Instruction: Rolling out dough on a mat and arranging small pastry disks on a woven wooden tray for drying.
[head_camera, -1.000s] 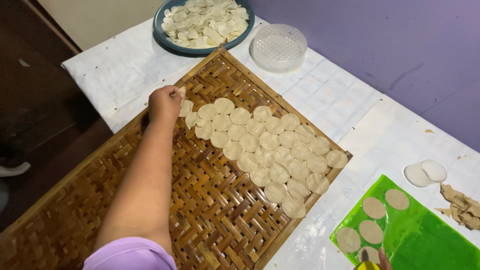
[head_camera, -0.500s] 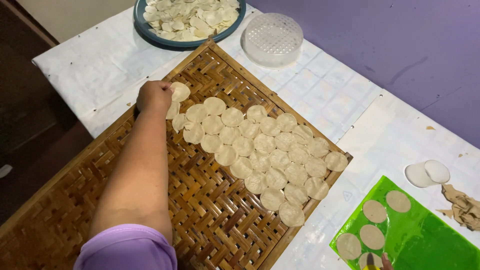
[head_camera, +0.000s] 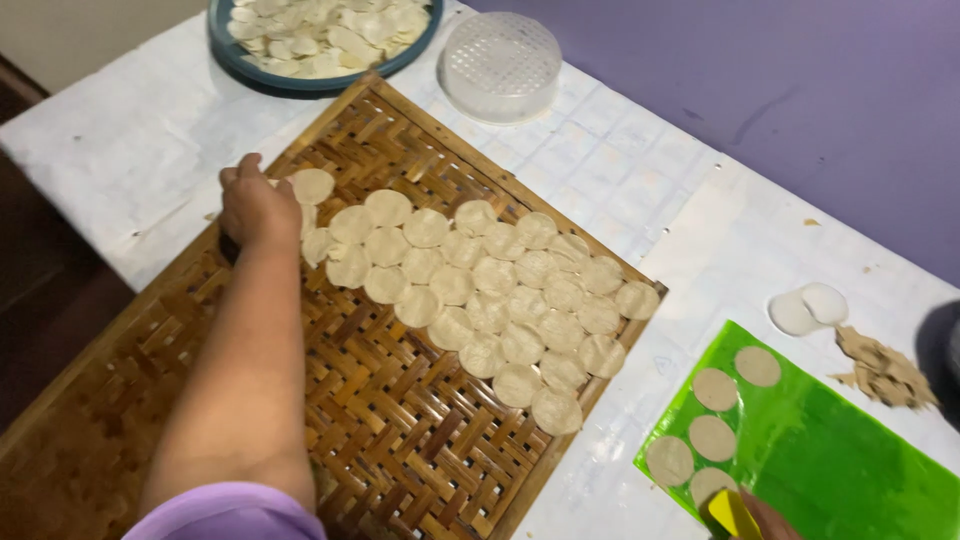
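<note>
My left hand (head_camera: 255, 205) reaches across a woven bamboo tray (head_camera: 380, 440), fingers curled on the edge of a round pale dough disc (head_camera: 312, 185) at the far-left end of the rows. Several more discs (head_camera: 490, 290) lie overlapping in rows across the tray. At the bottom right only a sliver of my right hand (head_camera: 768, 518) shows, closed on a yellow tool (head_camera: 733, 511) over a green sheet (head_camera: 850, 460). Several flat discs (head_camera: 714, 388) rest on that sheet.
A blue-rimmed bowl (head_camera: 250, 62) full of pale discs stands at the back. Beside it is a clear round plastic lid (head_camera: 500, 62). Two white discs (head_camera: 808, 306) and dough scraps (head_camera: 885, 368) lie at the right on the white table (head_camera: 120, 150).
My left hand has shifted toward the tray's left edge, and the disc it carried now lies flatter at the end of the row. The view has tilted slightly.
</note>
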